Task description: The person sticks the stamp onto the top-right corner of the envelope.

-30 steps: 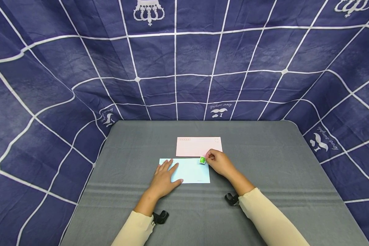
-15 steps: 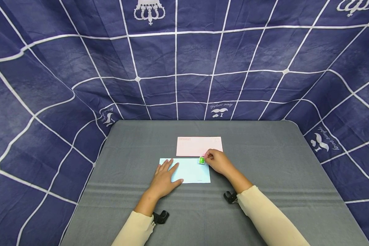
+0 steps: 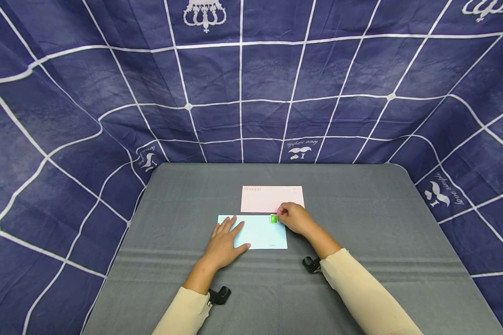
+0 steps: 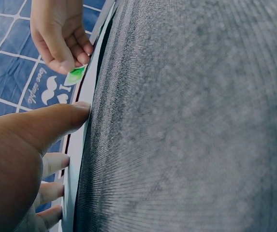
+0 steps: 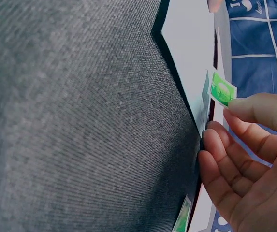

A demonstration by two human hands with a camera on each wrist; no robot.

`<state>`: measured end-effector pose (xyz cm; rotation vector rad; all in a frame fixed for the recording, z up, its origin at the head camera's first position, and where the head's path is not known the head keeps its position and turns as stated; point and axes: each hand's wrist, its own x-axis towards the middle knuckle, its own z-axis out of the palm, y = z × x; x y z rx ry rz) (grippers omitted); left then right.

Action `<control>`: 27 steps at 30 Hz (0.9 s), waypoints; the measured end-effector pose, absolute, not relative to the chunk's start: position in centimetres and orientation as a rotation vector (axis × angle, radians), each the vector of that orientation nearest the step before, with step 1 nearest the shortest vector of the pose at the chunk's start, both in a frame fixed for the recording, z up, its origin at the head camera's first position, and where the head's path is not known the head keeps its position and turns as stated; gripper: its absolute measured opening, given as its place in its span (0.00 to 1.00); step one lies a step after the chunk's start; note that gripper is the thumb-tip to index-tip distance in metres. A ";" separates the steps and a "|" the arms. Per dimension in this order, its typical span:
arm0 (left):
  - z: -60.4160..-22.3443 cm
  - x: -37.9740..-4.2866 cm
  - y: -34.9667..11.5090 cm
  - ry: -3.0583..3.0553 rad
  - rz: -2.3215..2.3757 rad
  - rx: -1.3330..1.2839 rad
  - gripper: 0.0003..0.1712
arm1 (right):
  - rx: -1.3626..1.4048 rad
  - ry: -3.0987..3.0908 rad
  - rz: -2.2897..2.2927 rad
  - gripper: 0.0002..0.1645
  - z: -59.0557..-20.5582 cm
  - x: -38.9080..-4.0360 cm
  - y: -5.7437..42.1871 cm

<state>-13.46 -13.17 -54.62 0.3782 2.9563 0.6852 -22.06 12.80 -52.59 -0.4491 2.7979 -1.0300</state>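
Observation:
A light blue envelope (image 3: 260, 236) lies on the grey table, its upper left part under my left hand (image 3: 224, 246). That hand rests with fingers spread, the thumb at the lower edge. My right hand (image 3: 296, 217) pinches a green, white-bordered stamp (image 5: 222, 90) by one corner between thumb and index finger. In the head view the stamp overlaps the envelope's upper right corner; in the right wrist view it tilts close over the paper. The other right fingers are bent near the envelope's edge.
Just beyond the blue envelope lies a pink envelope (image 3: 261, 200), partly covered by the right hand. A second green stamp (image 5: 182, 217) shows at the bottom of the right wrist view. Blue curtain cloth (image 3: 260, 118) with white lines surrounds the table (image 3: 381, 232).
My right hand has shifted slightly left, carrying the stamp a little inward over the blue envelope's corner; the stamp now looks straighter. The left hand stays in place.

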 end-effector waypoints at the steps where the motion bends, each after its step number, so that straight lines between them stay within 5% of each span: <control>1: -54.6 -13.5 -13.2 2.956 0.683 0.376 0.44 | -0.453 2.798 -1.030 0.07 -52.7 -22.1 12.8; 27: -54.9 -13.6 -13.2 2.956 0.704 0.388 0.43 | -0.411 2.777 -0.974 0.07 -53.0 -23.0 12.1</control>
